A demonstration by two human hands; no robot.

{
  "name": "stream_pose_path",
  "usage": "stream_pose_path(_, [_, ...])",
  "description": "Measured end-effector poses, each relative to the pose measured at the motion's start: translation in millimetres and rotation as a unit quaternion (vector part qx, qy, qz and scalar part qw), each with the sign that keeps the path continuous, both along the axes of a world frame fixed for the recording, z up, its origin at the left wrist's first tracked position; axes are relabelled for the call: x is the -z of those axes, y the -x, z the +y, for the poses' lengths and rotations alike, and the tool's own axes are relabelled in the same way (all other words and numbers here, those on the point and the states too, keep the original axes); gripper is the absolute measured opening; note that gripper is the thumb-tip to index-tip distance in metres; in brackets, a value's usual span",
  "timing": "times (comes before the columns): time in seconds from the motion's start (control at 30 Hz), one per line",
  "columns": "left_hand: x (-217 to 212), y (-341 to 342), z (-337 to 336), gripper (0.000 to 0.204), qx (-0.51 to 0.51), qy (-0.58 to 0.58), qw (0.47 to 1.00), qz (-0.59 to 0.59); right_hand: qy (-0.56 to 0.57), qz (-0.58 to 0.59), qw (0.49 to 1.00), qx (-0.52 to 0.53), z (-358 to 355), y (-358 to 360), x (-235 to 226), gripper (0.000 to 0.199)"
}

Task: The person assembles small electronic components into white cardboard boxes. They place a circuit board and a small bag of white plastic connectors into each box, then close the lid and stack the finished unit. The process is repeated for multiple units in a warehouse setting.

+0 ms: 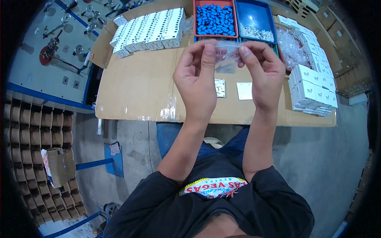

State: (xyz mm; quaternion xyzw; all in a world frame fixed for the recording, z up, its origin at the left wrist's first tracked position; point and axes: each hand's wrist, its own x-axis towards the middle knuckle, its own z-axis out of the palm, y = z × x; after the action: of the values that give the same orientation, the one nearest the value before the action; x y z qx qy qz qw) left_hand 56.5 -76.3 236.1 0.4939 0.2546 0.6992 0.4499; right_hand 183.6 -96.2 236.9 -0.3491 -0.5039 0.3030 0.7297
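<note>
Above the cardboard-topped table (pixel 143 87), the person's left hand (pixel 195 77) and right hand (pixel 264 77) pinch a clear bag (pixel 226 66) between thumbs and fingers, near its upper corners. Two flat white pieces (pixel 244 91) lie below; beyond sits a red tray (pixel 216 36) of blue parts (pixel 215 20).

Red and blue lettering (pixel 214 187) marks the shirt (pixel 216 201) below the right hand (pixel 262 71); white boxes (pixel 312 92) right of it bear unreadably small print.
</note>
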Motion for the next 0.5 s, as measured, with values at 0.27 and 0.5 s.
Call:
stream_pose_path(0.27, [-5.8, 6.5, -8.0, 0.021, 0.009, 0.010, 1.000, 0.015, 0.015, 0.013, 1.000, -0.011, -4.0, 2.3, -2.1, 0.013])
stream_pose_path(0.5, [-5.1, 6.2, -9.3, 0.021, 0.043, -0.008, 0.999, 0.031, 0.006, 0.001, 1.000, 0.011, -6.3, 2.3, 2.7, 0.014])
